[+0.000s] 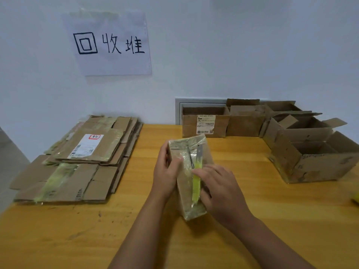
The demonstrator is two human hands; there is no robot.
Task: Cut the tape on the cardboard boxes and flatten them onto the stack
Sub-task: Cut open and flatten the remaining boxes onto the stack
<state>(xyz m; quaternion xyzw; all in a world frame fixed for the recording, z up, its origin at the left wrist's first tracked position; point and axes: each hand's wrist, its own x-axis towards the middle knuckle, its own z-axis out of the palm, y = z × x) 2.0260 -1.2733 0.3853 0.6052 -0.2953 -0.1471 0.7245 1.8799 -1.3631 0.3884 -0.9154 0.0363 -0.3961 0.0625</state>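
A small cardboard box (187,191) wrapped in shiny clear tape stands in the middle of the wooden table (97,230). My left hand (165,171) grips its left side, thumb across the taped top face. My right hand (219,191) holds a yellow-handled utility knife (196,183), whose blade lies along the dark slit in the tape on the top face. On the table's left lies the stack of flattened boxes (81,162); the topmost carries a white shipping label.
Several open cardboard boxes stand at the back right: one with a label (206,123) against the wall, a big one (310,152) near the right edge. A paper sign (110,43) hangs on the wall. Something yellow (355,198) shows at the right edge.
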